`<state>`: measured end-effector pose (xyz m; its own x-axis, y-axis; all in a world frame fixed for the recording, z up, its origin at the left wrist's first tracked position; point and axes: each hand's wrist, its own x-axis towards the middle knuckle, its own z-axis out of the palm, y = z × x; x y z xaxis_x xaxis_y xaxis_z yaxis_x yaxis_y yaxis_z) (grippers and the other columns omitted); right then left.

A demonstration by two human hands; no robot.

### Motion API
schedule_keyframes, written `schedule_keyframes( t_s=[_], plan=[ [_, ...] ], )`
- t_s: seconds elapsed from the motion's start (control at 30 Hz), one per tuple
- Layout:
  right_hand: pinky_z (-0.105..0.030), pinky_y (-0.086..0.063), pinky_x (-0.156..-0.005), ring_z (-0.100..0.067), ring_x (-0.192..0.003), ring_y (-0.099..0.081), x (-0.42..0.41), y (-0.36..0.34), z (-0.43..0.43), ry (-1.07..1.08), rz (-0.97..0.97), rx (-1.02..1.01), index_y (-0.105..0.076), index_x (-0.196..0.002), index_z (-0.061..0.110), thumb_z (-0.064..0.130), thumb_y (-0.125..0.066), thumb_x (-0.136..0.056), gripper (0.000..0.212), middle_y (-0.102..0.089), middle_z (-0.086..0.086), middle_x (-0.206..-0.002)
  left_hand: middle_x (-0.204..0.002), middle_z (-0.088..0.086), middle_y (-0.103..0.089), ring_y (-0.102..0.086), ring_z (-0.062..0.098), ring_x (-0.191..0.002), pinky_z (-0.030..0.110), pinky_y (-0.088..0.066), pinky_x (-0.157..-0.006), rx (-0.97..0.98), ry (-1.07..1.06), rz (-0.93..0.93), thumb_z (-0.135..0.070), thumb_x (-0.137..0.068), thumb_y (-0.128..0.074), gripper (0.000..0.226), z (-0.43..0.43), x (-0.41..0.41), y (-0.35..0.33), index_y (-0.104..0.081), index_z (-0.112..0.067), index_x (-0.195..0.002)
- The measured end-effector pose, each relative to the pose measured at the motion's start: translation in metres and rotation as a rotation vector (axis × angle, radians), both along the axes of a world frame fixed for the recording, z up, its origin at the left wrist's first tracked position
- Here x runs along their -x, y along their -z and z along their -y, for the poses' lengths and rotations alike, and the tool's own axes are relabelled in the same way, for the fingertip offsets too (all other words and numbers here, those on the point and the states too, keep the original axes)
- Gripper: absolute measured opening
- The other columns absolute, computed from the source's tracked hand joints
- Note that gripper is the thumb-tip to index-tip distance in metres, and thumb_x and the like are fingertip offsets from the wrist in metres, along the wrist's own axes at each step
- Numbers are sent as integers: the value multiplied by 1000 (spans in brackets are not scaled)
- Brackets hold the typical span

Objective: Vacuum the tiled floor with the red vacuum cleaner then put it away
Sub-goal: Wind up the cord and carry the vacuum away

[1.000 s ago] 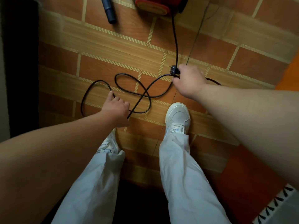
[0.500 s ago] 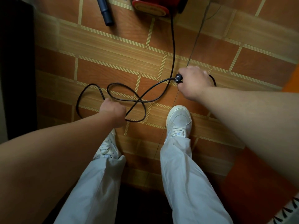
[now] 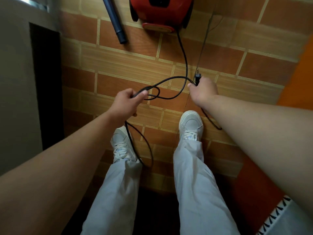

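The red vacuum cleaner (image 3: 160, 12) stands at the top of the view on the tiled floor (image 3: 128, 63). Its black power cord (image 3: 183, 53) runs from the rear down toward me. My right hand (image 3: 202, 92) is shut on the cord just behind the plug (image 3: 197, 78), whose prongs point away from me. My left hand (image 3: 126, 103) is shut on a gathered loop of the same cord, lifted off the floor. A slack loop hangs from that hand over my left shoe (image 3: 122, 145). Another stretch passes under my right forearm.
A dark vacuum tube (image 3: 115, 19) lies on the floor left of the vacuum. A grey wall and dark opening (image 3: 45, 85) are on the left. A thin grey line (image 3: 204, 39) runs along the floor by the plug. An orange surface (image 3: 301, 78) and a patterned white edge (image 3: 277, 216) are at the right.
My left hand closed on the cord loops on the floor and lifted them up and right. My right hand kept the plug end, and the view pulled back, showing more of the vacuum.
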<state>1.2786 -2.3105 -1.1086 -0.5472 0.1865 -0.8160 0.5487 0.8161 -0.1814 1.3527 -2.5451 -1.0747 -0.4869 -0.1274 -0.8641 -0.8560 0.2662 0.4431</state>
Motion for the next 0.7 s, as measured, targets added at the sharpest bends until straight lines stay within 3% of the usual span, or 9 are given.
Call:
schedule_keyframes(
  t_s=[0.2,0.33,0.47,0.57,0.63,0.7],
  plan=[
    [-33,-42,-82,-35,-115,-59,-7,-15,-3,17,57,-7,-51,-132,6,22,-56,-103,34,-59,-16,-129,-61,-5,-39,-34,11,-53,27,-33,-51,-41,-277,39,-49,-96,-62,37,-16,19,-28,-47,-20,-79],
    [-36,-49,-85,-38,-112,-60,-5,-21,-6,-58,31,-60,-48,-134,10,10,-52,-99,36,-62,-17,-124,-60,-4,-36,-31,12,-48,26,-28,-46,-121,-209,78,-49,-99,-58,35,-22,19,-36,-47,-18,-86],
    [-48,-49,-98,-39,-116,-58,-3,-20,-7,-176,8,-119,-47,-130,10,14,-55,-97,34,-62,-17,-124,-62,-3,-36,-29,12,-50,26,-24,-47,-221,-135,121,-47,-100,-56,35,-14,7,-30,-45,-20,-82],
    [-47,-39,-109,-36,-133,-46,-12,-24,1,-352,-41,-64,-43,-142,12,24,-62,-94,53,-53,-14,-142,-62,-2,-37,-29,13,-51,27,-24,-47,-266,-35,156,-46,-100,-57,36,-9,0,-31,-45,-20,-78],
    [-48,-22,-121,-29,-149,-29,-23,-33,14,-471,-65,108,-29,-156,21,31,-67,-90,77,-35,-6,-160,-62,-1,-38,-29,13,-50,27,-23,-48,-305,0,160,-44,-99,-58,36,-5,-1,-36,-46,-19,-77],
    [-48,-9,-124,-23,-154,-16,-34,-42,33,-585,-49,257,-27,-158,30,40,-72,-86,86,-23,0,-167,-60,0,-37,-29,13,-48,26,-23,-47,-346,52,164,-42,-98,-61,35,-1,-1,-43,-49,-18,-77]
  ],
)
